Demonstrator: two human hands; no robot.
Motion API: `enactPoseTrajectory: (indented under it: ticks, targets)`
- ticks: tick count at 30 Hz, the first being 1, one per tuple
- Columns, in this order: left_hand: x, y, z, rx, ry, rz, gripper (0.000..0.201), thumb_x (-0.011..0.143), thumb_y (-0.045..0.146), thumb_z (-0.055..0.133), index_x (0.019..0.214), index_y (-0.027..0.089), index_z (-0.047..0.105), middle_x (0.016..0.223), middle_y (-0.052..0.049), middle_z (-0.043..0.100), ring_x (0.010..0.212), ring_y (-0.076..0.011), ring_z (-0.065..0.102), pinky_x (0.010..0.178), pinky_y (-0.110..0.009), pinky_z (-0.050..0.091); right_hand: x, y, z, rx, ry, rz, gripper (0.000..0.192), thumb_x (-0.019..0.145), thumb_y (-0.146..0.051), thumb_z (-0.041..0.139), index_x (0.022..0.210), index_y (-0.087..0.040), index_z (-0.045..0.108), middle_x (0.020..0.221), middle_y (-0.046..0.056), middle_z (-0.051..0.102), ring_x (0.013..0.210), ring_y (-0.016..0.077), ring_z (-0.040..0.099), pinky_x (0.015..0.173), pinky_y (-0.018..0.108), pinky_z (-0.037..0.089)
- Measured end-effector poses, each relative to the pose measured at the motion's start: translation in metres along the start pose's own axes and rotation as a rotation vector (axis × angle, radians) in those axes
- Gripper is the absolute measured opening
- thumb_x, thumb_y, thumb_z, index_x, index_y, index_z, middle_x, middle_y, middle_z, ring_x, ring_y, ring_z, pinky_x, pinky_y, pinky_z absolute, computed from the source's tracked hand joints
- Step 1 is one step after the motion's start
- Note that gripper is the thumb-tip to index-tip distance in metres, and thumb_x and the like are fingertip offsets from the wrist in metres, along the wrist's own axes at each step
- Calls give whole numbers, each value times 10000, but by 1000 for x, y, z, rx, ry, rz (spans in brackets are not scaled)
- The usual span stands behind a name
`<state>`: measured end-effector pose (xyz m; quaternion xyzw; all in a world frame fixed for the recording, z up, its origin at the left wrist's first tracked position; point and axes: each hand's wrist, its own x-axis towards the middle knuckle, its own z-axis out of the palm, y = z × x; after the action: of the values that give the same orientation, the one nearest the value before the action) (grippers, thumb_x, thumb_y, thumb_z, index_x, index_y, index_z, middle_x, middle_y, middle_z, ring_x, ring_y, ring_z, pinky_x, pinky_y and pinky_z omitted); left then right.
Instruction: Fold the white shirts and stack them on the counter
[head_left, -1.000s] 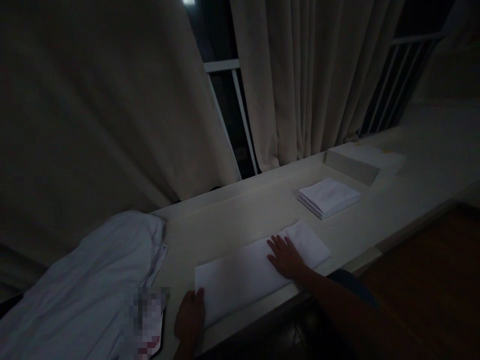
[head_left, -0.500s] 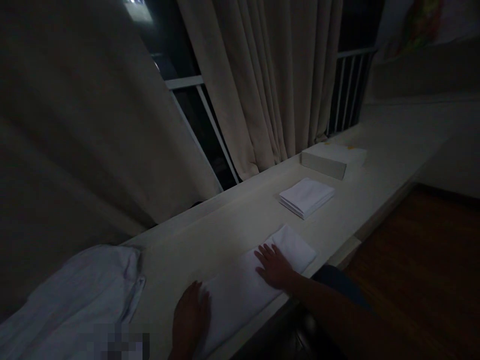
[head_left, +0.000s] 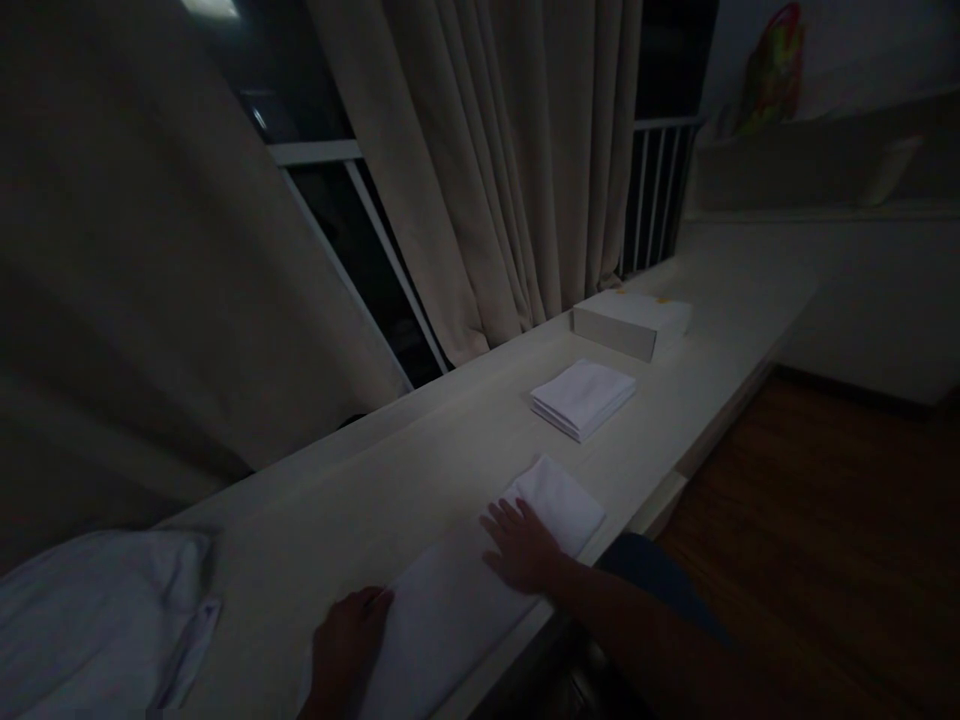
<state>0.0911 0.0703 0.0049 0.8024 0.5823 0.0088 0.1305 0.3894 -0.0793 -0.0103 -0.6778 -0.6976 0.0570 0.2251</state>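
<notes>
A long folded white cloth (head_left: pixel 442 620) lies along the front of the white ledge. My right hand (head_left: pixel 521 548) rests flat on it toward the far end, fingers spread. At the cloth's near left part is my left hand (head_left: pixel 349 640), its fingers curled together on the cloth's edge; the fingertips are dark and partly hidden. Beyond the cloth sits a neat stack of folded white cloth (head_left: pixel 583 398), apart from both hands.
A crumpled pale cloth (head_left: pixel 105 620) is heaped at the left end of the ledge (head_left: pixel 360 510). Farther along stands a white box (head_left: pixel 615 330). Beige curtains (head_left: pixel 510 180) hang behind, by a dark window. Wooden floor (head_left: pixel 810 500) lies to the right.
My left hand's fingers have curled in at the cloth's edge. My right hand stays flat on the cloth. The whole view has shifted, with things appearing farther left.
</notes>
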Motion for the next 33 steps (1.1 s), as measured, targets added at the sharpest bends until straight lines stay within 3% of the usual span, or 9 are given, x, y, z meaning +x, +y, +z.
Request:
enactPoseTrajectory:
  ticks: [3,6,9,12,16,19,21,27,33]
  targets:
    - [-9,5,-5,28,22,-29,475,844,545,362,948,243,714,984,-60,725,924,-257,649,782,-356,459,1,1,1,5,-25,-16,604,972,-558,322,1496,-260,307,1553,45,284,1434,260,221,1173,476,95]
    - [-26,17,-2,166,255,75,489,892,445,319,1084,169,673,1064,-118,694,978,-270,629,863,-405,454,1,1,0,4,-39,-33,603,976,-553,311,1499,-253,300,1558,52,273,1436,261,216,1172,484,95]
    - [-50,39,21,223,438,294,461,915,378,336,1165,131,635,1157,-132,667,1077,-249,600,984,-421,419,0,1,-4,1,-49,-42,602,980,-549,297,1497,-241,305,1556,64,275,1436,268,211,1169,497,101]
    - [-77,68,58,250,413,505,433,920,343,369,1227,168,619,1296,-107,617,1244,-258,519,1079,-458,360,0,-3,-9,-8,-64,-42,595,985,-541,291,1486,-222,330,1552,79,281,1438,278,203,1167,517,104]
    - [-100,94,91,295,356,461,511,930,301,333,1427,217,414,1514,-72,381,1398,-290,336,1107,-525,321,-1,-21,-5,-19,-22,-133,576,1003,-489,273,1491,-185,312,1559,98,256,1452,274,150,1170,538,69]
    - [-101,95,91,345,268,445,540,897,195,325,1426,273,408,1533,-46,336,1428,-311,263,1117,-587,263,-5,-36,10,-4,-51,-284,543,1015,-448,255,1478,-177,337,1549,100,282,1450,260,162,1175,528,73]
    - [-98,90,84,365,235,456,561,882,164,326,1417,308,412,1543,-29,310,1442,-319,216,1122,-615,222,-7,-41,18,7,-78,-298,526,1019,-440,248,1456,-181,382,1537,102,311,1444,265,187,1172,537,88]
    - [-90,85,73,290,278,377,536,948,392,310,1474,399,207,1576,-7,231,1453,-332,173,1101,-636,239,-12,-40,11,48,-65,-227,560,998,-521,292,1470,-227,357,1542,85,305,1441,266,198,1168,537,121]
    - [-83,78,67,231,251,340,580,931,535,305,1482,406,182,1594,-14,188,1457,-322,167,1124,-571,243,-11,-40,12,40,-104,-224,571,995,-511,303,1494,-235,307,1560,71,257,1451,266,160,1175,537,92]
